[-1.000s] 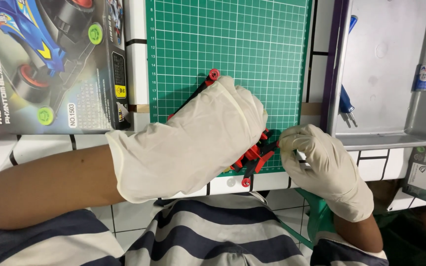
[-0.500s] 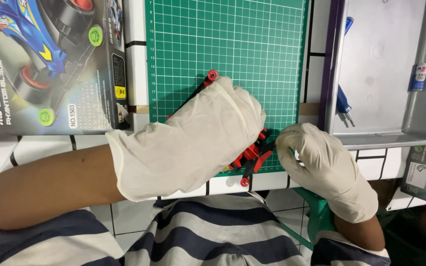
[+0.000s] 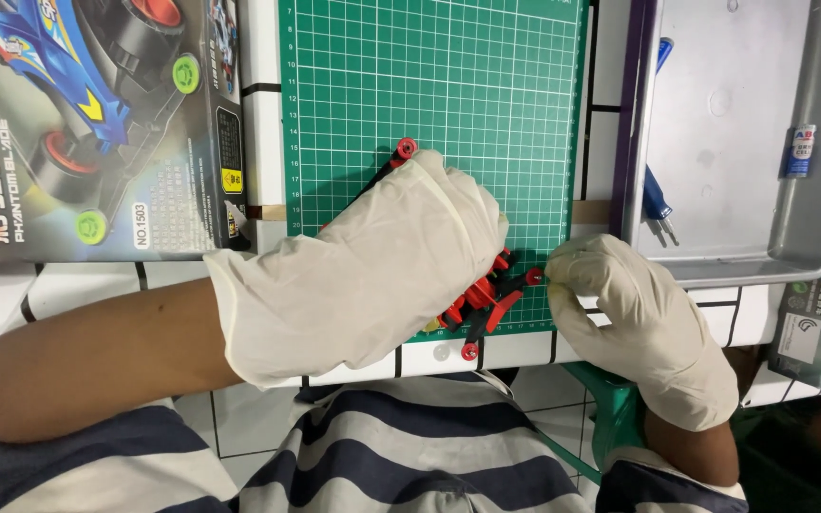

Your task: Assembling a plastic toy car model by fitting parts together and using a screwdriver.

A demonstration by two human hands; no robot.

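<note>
While large printed cardboard box with blue toy racing car picture lay at far left, left hand in white latex glove covered red-and-black plastic toy car chassis on green gridded cutting mat, fingers pressed together over it. Right gloved hand had fingertips pinched at chassis front end; what they pinched, cannot tell. Grey metal tray sat at right, blue-handled screwdriver beside its edge.

You are at a hobby model-building table. A green cutting mat, a model car kit box and a metal parts tray show it.
</note>
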